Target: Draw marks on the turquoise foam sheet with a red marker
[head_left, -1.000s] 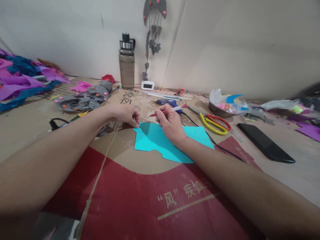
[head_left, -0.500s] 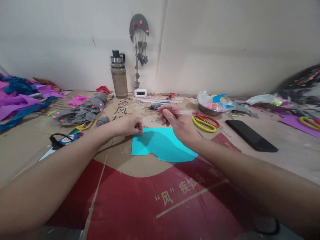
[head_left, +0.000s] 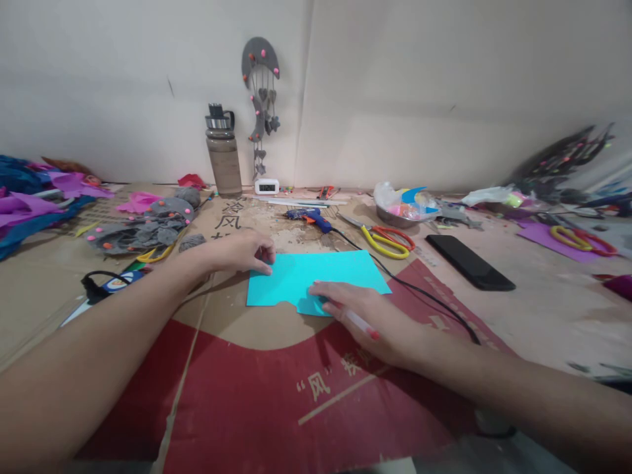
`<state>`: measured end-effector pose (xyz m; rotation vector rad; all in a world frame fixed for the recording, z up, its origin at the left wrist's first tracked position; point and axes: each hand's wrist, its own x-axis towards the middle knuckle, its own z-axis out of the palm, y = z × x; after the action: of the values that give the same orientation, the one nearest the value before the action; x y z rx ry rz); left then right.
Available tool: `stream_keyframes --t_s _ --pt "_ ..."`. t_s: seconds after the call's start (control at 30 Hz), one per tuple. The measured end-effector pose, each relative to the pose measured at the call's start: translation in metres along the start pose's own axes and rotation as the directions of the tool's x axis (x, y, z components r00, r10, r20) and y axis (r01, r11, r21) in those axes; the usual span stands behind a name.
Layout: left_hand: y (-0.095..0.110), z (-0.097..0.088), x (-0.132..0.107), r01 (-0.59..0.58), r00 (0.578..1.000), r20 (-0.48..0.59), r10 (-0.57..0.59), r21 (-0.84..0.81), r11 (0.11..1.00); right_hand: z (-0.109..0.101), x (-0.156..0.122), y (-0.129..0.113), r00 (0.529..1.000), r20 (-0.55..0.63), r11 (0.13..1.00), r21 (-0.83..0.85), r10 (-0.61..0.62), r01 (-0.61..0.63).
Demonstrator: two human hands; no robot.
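A turquoise sheet of paper with a small notch in its near edge lies flat on the cardboard. My left hand is at its upper left corner, fingers curled and the thumb resting on the paper. Between the fingers of my right hand is a pen with a clear barrel and a red end. The right fingertips are low over the sheet's near edge, and the pen's tip is hidden. Beyond the paper sits a blue glue gun, its black cord running off to the right.
Yellow-and-red-handled scissors lie right of the glue gun, near a metal bowl. A black phone rests farther right. At the back stand a water bottle and a small clock. Grey felt pieces lie left.
My right hand has come down and nearer with the pen, from above the far edge to the sheet's near part. The glue gun now shows fully. The view has shifted slightly right.
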<state>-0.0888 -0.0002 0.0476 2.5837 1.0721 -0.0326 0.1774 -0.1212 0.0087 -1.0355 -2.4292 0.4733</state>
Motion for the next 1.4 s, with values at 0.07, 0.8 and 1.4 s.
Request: stream_keyframes --t_s 0.07,0.8,1.4 --pt "-0.008 -0.002 0.000 0.016 1.000 0.012 -0.016 0.000 1.000 0.003 0.007 0.000 1.000 0.019 1.000 0.010 0.001 -0.001" --pt "-0.023 -0.023 -0.015 0.212 0.972 0.083 -0.220 0.101 0.972 -0.015 0.063 0.014 0.953 -0.297 0.935 0.351 0.064 0.047" --pt "-0.013 -0.030 -0.015 0.274 0.942 0.163 -0.295 0.136 0.952 -0.019 0.057 0.075 0.829 -0.519 0.857 0.505 0.207 0.102"
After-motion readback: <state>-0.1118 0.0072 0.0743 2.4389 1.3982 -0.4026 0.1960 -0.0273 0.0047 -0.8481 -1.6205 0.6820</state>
